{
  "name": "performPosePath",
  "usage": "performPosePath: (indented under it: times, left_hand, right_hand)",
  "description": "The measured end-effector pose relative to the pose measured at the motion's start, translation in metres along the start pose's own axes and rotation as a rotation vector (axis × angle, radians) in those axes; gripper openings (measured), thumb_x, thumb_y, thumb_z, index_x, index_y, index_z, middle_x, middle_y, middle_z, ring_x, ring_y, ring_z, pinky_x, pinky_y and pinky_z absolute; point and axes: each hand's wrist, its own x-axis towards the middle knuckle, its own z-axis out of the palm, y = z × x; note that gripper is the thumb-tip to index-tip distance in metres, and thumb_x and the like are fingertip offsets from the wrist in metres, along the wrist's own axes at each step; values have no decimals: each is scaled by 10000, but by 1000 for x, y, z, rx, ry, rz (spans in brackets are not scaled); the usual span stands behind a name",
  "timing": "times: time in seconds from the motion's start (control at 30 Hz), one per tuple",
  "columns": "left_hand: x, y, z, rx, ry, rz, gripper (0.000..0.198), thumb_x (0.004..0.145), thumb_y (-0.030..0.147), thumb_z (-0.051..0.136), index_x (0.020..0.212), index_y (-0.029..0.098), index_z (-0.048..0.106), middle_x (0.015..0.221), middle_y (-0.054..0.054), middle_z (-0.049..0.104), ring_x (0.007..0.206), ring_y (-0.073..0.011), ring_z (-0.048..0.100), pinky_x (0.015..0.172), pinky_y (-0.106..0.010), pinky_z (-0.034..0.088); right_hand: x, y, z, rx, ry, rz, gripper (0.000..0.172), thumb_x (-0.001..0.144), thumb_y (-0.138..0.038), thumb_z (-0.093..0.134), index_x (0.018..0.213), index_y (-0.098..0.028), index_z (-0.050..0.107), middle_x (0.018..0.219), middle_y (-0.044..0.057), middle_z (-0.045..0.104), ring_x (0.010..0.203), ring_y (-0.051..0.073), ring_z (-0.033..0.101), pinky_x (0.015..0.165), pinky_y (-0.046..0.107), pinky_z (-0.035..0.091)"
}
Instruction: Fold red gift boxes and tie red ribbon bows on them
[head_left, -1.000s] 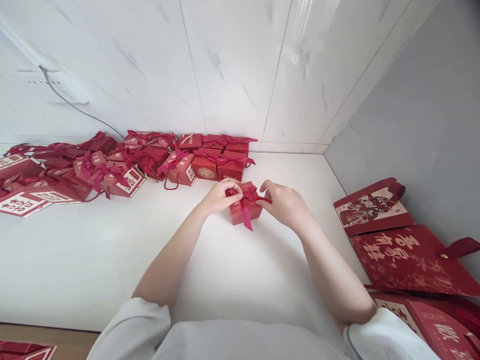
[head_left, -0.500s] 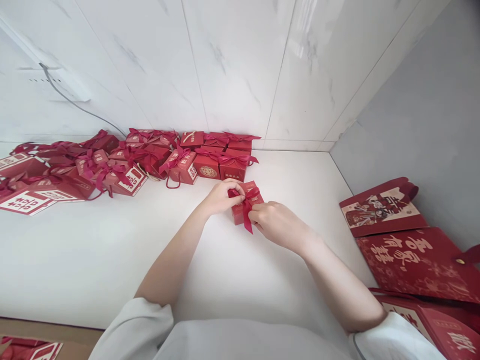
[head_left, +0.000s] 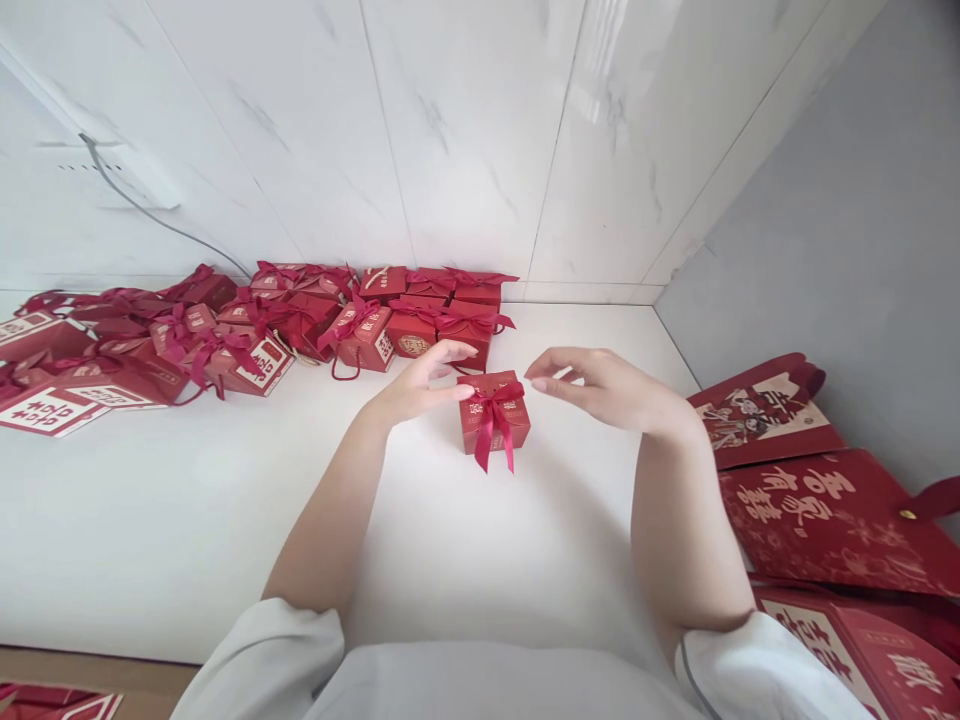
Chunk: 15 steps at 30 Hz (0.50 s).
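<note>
A small red gift box [head_left: 495,425] with a dark red ribbon bow [head_left: 493,408] stands on the white table [head_left: 187,500] in front of me. My left hand [head_left: 420,383] rests at the box's left top corner, fingers loosely curved and touching the bow's left loop. To the right of the box hovers my right hand [head_left: 607,385], a little above it, fingers apart and holding nothing. The bow's two tails hang down the box's front.
Several finished red ribbon boxes [head_left: 360,330] are lined along the marble wall from the left to the middle. Flat red paper bags [head_left: 817,500] lie stacked at the right by the grey wall. A cable [head_left: 161,222] runs down the wall at the left.
Both hands were pinching and pulling the ribbon on the box. Now the bow is tied, the right hand has let go and lifted away to the right, and the left hand has loosened.
</note>
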Motion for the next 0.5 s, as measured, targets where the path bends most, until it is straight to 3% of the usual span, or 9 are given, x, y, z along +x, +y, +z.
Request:
performPosePath:
  times: [0.07, 0.13, 0.3, 0.4, 0.5]
  left_hand:
    - [-3, -1, -7, 4, 21, -12, 419, 808, 368, 592, 1211, 288, 515, 1328, -31, 488, 1273, -231, 425, 1067, -413, 316]
    - [-6, -3, -8, 62, 2, -58, 366, 802, 353, 592, 1155, 269, 543, 1247, -34, 536, 1180, -222, 485, 1009, -401, 360]
    - [-5, -5, 1, 195, 0, -138, 270, 792, 371, 587, 1019, 228, 563, 1000, -16, 578, 869, -160, 517, 777, -318, 425]
    - [-3, -6, 4, 250, 37, -112, 184, 784, 329, 584, 922, 210, 560, 953, -11, 563, 843, -149, 507, 752, -298, 412]
    - [-3, -9, 5, 324, 50, -102, 129, 773, 298, 588, 848, 199, 555, 923, -14, 536, 831, -149, 511, 723, -286, 409]
  right_hand:
    - [9, 10, 4, 59, 104, 59, 287, 886, -469, 481, 975, -253, 647, 1074, 25, 653, 960, 199, 581, 830, 329, 442]
    - [16, 20, 11, 135, 119, 123, 326, 902, -495, 433, 979, -245, 629, 1071, 27, 630, 932, 183, 562, 812, 319, 436]
    - [25, 36, 24, 254, -101, 264, 369, 897, -539, 418, 824, -205, 556, 724, -5, 552, 627, 119, 460, 612, 267, 384]
    - [27, 35, 27, 386, -184, 214, 382, 882, -553, 457, 761, -194, 504, 643, -30, 484, 569, 95, 400, 572, 251, 341]
    - [28, 35, 29, 452, -185, 175, 363, 851, -547, 528, 787, -190, 529, 603, -47, 457, 541, 84, 387, 541, 240, 318]
